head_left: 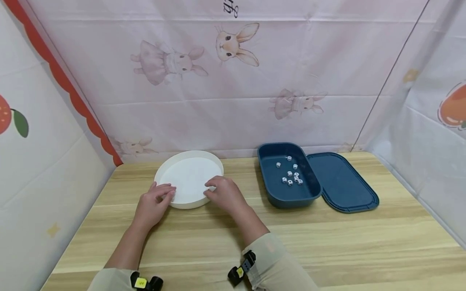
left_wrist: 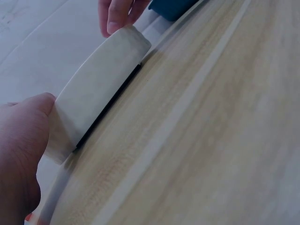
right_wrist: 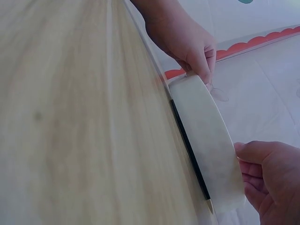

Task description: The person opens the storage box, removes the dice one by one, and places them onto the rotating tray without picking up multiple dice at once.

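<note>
A round, shallow tray (head_left: 190, 178) with a white floor and cream rim is on the wooden table. My left hand (head_left: 153, 204) pinches its near-left rim, fingers on the inner side. On the near-right rim, my right hand (head_left: 226, 195) grips the wall between thumb and fingers. From the left wrist, the tray's outer wall (left_wrist: 101, 82) appears with a dark strip along its lower edge, and the left hand (left_wrist: 26, 136) is at its near end. The right wrist view has the right hand's thumb (right_wrist: 246, 149) against the wall's outer side.
To the right stands a deep blue rectangular container (head_left: 271, 178) holding several small white dice (head_left: 289, 174). Its matching blue lid (head_left: 346, 182) lies beside it on the table (head_left: 204, 250). A rabbit-printed cloth (head_left: 218, 81) hangs behind, and more printed cloth flanks both sides.
</note>
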Tool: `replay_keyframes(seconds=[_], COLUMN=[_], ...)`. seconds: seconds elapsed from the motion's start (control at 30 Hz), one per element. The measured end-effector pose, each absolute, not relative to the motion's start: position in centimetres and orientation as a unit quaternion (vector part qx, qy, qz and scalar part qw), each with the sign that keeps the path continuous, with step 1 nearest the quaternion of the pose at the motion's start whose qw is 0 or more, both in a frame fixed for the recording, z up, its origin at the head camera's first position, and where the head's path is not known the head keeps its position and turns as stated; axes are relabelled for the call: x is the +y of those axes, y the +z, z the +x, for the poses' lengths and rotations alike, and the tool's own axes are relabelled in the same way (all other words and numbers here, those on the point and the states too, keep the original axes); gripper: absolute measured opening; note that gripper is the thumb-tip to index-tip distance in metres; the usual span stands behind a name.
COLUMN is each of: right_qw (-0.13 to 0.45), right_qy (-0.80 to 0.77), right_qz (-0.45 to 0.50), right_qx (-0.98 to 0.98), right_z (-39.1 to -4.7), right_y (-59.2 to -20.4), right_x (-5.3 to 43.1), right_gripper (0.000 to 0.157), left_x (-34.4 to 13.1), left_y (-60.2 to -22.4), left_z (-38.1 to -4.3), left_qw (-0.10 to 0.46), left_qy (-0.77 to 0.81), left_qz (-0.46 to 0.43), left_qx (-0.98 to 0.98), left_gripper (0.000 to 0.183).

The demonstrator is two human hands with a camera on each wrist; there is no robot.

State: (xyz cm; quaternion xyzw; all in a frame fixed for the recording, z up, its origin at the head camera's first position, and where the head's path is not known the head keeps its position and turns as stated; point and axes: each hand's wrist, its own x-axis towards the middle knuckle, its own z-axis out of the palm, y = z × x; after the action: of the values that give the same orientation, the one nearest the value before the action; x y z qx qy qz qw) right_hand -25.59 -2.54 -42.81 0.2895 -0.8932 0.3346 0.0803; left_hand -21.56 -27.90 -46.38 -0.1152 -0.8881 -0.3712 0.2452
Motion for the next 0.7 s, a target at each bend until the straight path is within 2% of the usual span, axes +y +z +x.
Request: replay_keyframes(seconds=[0.3,0.7], right_qw=[0.075,0.077], right_qy=[0.355,0.381], right_qz=[0.28,0.239], right_qx=[-0.889,-0.89], right_z=[-25.7,-26.1], right_y=[-42.7,-41.6], right_x=[-1.8,2.0], right_gripper=[0.022,0.027], left_x=[-28.0,-28.1], left_y=[-46.6,-46.8], left_z=[-21.7,-21.7], left_qw=[0.244,0.252], left_qy=[-0.373,-0.37], left_qz=[-0.116,-0.116], left_qx=[-0.887,-0.887], left_gripper=[0.015,0.013])
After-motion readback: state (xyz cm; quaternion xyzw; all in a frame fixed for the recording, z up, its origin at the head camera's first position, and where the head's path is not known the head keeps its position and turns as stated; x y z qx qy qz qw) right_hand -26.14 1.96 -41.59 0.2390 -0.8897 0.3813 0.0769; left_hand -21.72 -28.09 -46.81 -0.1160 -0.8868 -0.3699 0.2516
